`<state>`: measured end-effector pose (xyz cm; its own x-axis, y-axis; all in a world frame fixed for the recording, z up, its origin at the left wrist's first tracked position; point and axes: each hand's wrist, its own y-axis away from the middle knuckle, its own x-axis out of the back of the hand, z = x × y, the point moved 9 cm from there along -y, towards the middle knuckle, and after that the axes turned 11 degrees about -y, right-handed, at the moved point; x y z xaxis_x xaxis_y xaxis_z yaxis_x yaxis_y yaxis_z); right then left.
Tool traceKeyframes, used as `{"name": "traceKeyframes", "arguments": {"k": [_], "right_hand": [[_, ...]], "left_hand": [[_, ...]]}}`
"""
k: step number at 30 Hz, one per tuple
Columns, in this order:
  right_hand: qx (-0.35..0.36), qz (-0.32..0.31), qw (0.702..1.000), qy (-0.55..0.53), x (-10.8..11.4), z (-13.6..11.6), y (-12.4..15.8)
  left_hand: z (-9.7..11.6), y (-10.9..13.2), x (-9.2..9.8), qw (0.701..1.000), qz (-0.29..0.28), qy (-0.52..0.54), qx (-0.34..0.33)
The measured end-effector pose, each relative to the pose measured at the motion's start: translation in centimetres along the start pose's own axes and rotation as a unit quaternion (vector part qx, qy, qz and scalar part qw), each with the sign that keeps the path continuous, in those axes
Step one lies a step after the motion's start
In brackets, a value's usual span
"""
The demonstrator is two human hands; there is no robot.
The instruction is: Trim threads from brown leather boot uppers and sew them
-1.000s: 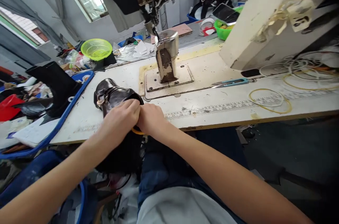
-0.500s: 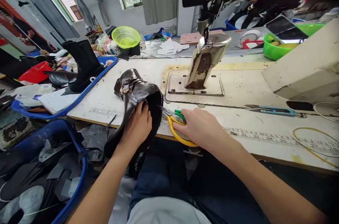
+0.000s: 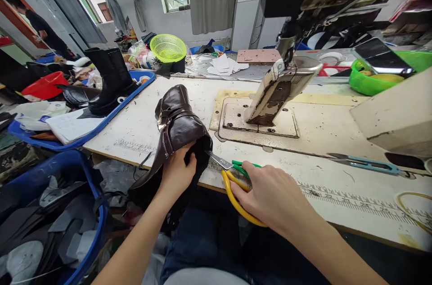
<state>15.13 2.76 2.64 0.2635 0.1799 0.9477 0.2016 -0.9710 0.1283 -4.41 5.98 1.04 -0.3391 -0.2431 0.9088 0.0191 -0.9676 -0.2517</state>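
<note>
A dark brown leather boot upper [image 3: 178, 116] with straps and a gold buckle lies on the white sewing table, its open end toward me. My left hand [image 3: 178, 170] grips the edge of that opening; some fingertips are hidden in the leather. In my right hand [image 3: 266, 186] is a pair of scissors [image 3: 232, 166] with one yellow and one green handle. Their handles are spread apart, and the blade tips reach the dark lining at the boot's opening. What lies between the blades is hidden.
A sewing machine post [image 3: 276, 91] rises right of the boot upper. Blue thread snips [image 3: 367, 163] lie farther right. On the left stand a blue tray [image 3: 111, 125] with a black boot [image 3: 108, 78] and a blue basket [image 3: 101, 213] of cut pieces. A person [image 3: 43, 28] stands far left.
The boot upper is turned, with its toe pointing more away from me. The scissors' handles are spread wider, with the blades still at the opening. The camera view has shifted left.
</note>
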Motion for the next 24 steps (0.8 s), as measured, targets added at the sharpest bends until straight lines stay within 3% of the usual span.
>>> {"name": "traceKeyframes", "arguments": {"k": [5, 11, 18, 24], "right_hand": [[0.002, -0.005, 0.999, 0.052, -0.1, -1.5, 0.5], [0.034, -0.035, 0.998, 0.051, -0.6, -1.3, 0.6], [0.059, 0.019, 0.998, 0.028, -0.3, 0.1, -0.1], [0.09, 0.007, 0.991, 0.099, 0.4, -1.4, -1.3]], "left_hand": [[0.4, 0.1, 0.0, 1.0, -0.01, 0.016, -0.009], [0.6, 0.2, 0.1, 1.0, -0.027, 0.013, -0.008], [0.5, 0.2, -0.2, 0.999, -0.047, 0.01, -0.006], [0.4, 0.0, -0.4, 0.998, -0.064, 0.001, -0.013]]}}
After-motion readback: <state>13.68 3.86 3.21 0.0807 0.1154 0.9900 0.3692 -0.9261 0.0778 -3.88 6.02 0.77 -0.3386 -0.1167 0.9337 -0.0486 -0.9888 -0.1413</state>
